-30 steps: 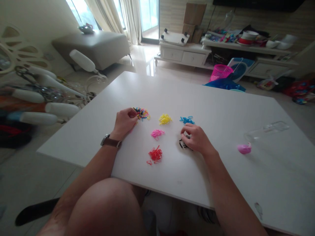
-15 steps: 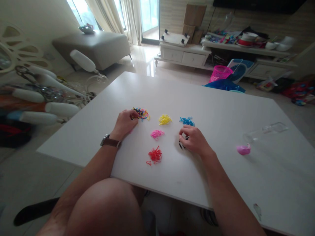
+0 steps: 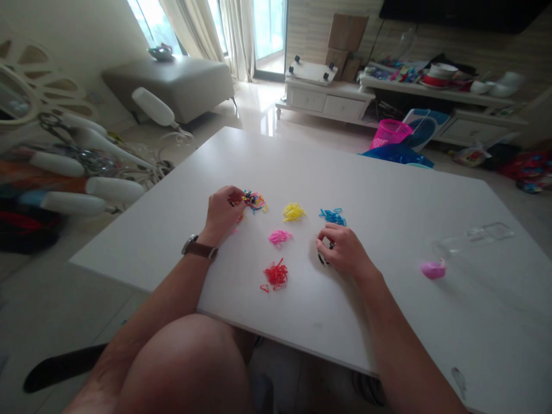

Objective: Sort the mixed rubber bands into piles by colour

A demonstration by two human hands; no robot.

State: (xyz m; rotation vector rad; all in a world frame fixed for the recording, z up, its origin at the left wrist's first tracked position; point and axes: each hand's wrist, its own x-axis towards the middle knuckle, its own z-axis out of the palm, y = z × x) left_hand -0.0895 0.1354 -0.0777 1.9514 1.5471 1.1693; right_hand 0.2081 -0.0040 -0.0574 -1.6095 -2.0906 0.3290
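Note:
My left hand (image 3: 223, 214), a watch on its wrist, reaches to the left edge of a mixed heap of coloured rubber bands (image 3: 256, 200). Its thumb and fingers are pinched together at small bands there; a few loose bands lie under the palm. Bent over a few black rubber bands (image 3: 321, 260), my right hand (image 3: 340, 247) has its fingertips drawn together; what they hold, if anything, is hidden. Between the hands lie yellow rubber bands (image 3: 294, 212), pink rubber bands (image 3: 280, 237) and red rubber bands (image 3: 276, 275). Blue rubber bands (image 3: 333, 217) sit just beyond my right hand.
The white table (image 3: 371, 184) spans the view. On its right side are a clear plastic container (image 3: 474, 237), a purple-pink object (image 3: 433, 269) and a small clear item (image 3: 459, 382) near the front edge. My bare knee (image 3: 194, 362) rises at the near edge.
The whole view has shifted slightly right and down. My left fingers have moved a little at the mixed heap, uncovering loose bands beside the palm. My right hand stays over the black bands.

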